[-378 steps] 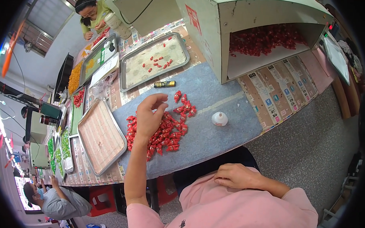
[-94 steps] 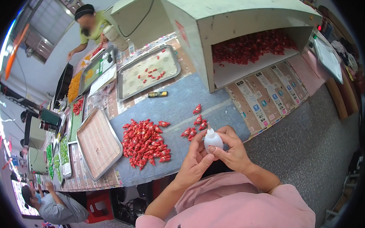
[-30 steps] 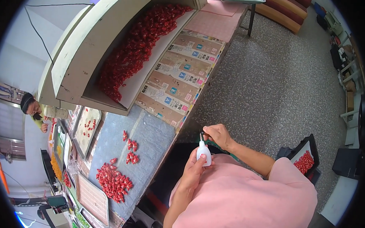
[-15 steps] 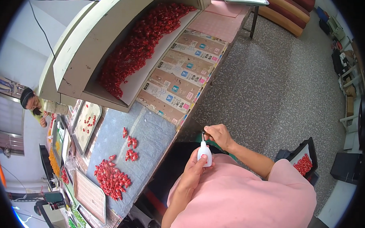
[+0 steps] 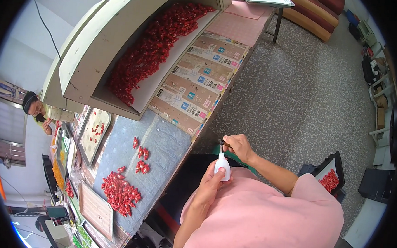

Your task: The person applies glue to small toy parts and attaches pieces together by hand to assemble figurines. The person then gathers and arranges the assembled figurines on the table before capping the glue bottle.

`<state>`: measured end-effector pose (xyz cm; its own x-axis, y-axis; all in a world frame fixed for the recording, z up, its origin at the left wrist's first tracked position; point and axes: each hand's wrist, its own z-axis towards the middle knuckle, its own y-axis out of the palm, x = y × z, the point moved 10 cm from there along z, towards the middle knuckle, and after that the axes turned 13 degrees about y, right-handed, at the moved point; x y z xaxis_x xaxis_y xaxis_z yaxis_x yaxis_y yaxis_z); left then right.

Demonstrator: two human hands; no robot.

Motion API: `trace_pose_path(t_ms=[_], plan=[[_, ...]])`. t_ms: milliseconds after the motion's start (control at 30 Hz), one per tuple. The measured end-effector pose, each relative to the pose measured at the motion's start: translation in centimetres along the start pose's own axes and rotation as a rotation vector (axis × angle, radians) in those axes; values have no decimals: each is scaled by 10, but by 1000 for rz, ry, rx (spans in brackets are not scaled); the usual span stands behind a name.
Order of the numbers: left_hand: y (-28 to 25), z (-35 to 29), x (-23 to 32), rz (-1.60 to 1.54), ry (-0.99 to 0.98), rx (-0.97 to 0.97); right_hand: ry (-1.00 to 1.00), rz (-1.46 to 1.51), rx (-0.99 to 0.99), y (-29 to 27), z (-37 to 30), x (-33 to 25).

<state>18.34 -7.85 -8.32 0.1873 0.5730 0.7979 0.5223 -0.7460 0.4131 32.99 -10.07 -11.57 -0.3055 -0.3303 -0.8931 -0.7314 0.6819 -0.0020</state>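
My left hand (image 5: 209,185) is wrapped round a small white squeeze bottle (image 5: 222,162) with a narrow nozzle pointing away from my body. At the nozzle's tip, my right hand (image 5: 238,148) pinches a small dark piece (image 5: 226,143), too small for me to name. Both hands are in front of my pink shirt, beside the table edge. Left of them, a blue-grey mat (image 5: 165,142) carries a heap of glossy red pieces (image 5: 121,194) and a few small clusters (image 5: 142,167) of the same pieces.
A beige open-fronted box (image 5: 79,91) at the back holds many red pieces (image 5: 157,48). Trays (image 5: 97,210) line the left side of the table. Another person (image 5: 37,109) is at the far left. On the right, a black bin (image 5: 339,166) contains red pieces.
My hands and the bottle keep almost the same place. The person at the far left has shifted their head slightly.
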Motion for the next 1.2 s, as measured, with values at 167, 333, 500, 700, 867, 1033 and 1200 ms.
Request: trace_pose_path(t_ms=[167,333,500,700,867,1033,1200], plan=[[0,1,-2,-3,-1,-4,11,1,-1,-2,2,4],[-1,0,-4,3,-26,14,3,14,-6,-3,-1,-1],[1,-2,-4,-27,-11,6,8,12,-7,-3,-3,0],[-2,-1,-5,-45,5,8,13,16,0,-1,-1,4],[0,-1,-4,-39,10,4,-6,7,-11,-3,-2,1],[0,1,-6,-46,15,-9,-4,50,-20,-2,-2,3],[2,-1,-4,-29,29,-1,4,22,-9,-5,-3,6]])
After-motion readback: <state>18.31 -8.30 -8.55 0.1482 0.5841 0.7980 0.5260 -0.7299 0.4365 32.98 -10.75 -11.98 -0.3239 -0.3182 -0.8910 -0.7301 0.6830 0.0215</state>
